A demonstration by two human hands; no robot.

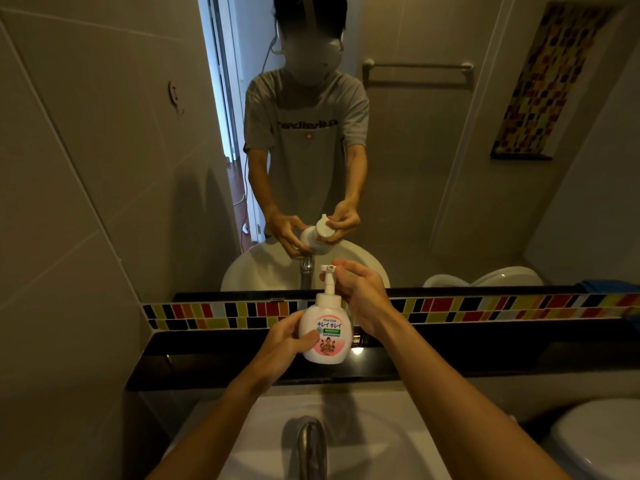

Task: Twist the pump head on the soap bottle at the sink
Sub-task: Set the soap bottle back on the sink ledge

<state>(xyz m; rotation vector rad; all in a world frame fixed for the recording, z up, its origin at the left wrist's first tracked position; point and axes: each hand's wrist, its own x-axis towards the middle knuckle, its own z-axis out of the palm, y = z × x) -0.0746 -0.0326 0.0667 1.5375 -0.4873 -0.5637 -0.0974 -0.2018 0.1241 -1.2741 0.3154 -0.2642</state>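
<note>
A white and pink soap bottle (325,332) with a green and blue label is held upright above the black ledge (207,362) behind the sink. My left hand (289,344) wraps the bottle's body from the left, thumb across the front. The white pump head (328,271) stands raised on its stem. My right hand (360,294) closes around the pump head from the right, fingertips on the nozzle. The mirror shows both hands on the bottle.
A metal faucet (311,445) rises over the white sink basin (381,445) below the bottle. A strip of coloured tiles (485,308) runs under the mirror. A white toilet (602,441) stands at the lower right. A tiled wall closes the left side.
</note>
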